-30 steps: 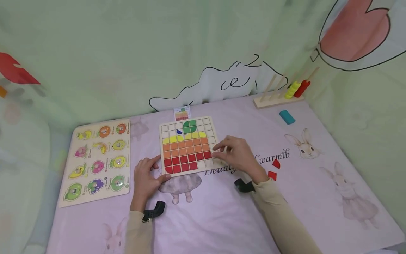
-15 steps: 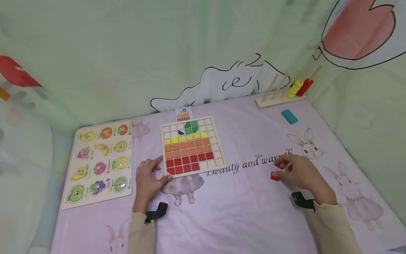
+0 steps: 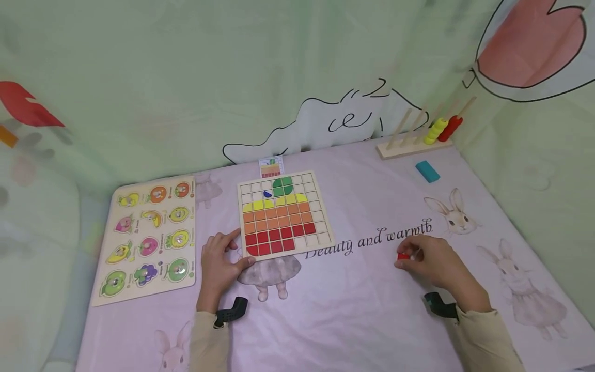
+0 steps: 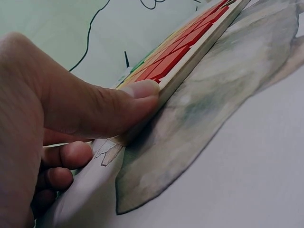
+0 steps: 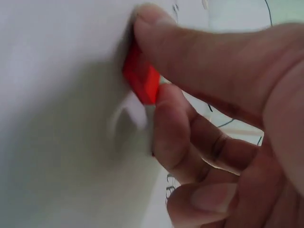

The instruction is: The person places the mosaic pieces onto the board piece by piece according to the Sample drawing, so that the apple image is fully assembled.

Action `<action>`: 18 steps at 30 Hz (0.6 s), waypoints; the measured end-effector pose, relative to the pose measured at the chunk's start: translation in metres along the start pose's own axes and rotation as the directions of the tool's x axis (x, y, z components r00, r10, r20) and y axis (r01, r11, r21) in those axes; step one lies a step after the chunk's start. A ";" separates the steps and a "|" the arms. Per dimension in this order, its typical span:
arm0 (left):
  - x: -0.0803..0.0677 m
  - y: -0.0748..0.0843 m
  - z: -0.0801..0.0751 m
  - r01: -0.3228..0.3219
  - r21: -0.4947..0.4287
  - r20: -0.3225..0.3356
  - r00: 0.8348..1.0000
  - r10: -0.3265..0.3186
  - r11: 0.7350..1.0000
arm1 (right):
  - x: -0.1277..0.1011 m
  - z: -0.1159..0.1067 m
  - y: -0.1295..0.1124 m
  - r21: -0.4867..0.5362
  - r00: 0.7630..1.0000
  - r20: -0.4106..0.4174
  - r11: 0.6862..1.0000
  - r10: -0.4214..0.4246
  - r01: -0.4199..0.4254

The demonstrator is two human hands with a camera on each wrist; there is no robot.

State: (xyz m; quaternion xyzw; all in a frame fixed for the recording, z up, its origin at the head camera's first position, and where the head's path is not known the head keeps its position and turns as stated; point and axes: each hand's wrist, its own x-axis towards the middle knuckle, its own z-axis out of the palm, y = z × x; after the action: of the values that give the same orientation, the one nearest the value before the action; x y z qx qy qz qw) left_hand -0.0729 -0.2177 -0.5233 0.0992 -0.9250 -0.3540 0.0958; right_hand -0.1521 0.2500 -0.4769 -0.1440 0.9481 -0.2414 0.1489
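A pale pink cloth printed with rabbits (image 3: 353,310) covers the table, and on its left side lies a wooden fruit puzzle board (image 3: 149,240). Near the middle sits the grid board (image 3: 284,214), most of its cells filled with rows of yellow, orange and red tiles under a green leaf shape. At the far right edge stands a peg rack (image 3: 413,142) with yellow and red rings, and a teal block (image 3: 427,171) lies just in front of it. The left hand (image 3: 220,266) holds the grid board's near left corner — thumb pressed along the board's edge, the other fingers curled beside it on the cloth. The right hand (image 3: 434,263) rests on the cloth well to the right of the grid board, thumb and fingers pinching a small red tile (image 3: 403,256) — the tile sits at the fingertips, against the cloth.
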 end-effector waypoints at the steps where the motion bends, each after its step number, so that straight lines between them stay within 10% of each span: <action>1: 0.000 0.000 0.000 0.000 0.002 0.000 1.000 0.000 1.000 | 0.000 0.001 -0.001 -0.001 1.000 0.004 1.000 0.006 -0.006; 11: 0.000 0.001 0.000 -0.017 -0.004 -0.013 1.000 0.017 1.000 | 0.008 0.013 -0.013 0.015 0.986 -0.138 0.995 -0.095 0.098; 18: 0.000 0.000 0.000 -0.016 -0.007 -0.013 1.000 0.016 1.000 | 0.034 0.030 -0.041 0.216 0.970 -0.213 0.963 -0.115 0.161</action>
State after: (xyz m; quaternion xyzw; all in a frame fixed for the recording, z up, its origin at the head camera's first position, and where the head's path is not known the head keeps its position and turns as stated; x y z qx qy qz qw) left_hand -0.0731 -0.2177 -0.5237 0.0937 -0.9240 -0.3557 0.1049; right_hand -0.1647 0.1911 -0.4886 -0.1670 0.9111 -0.3733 0.0521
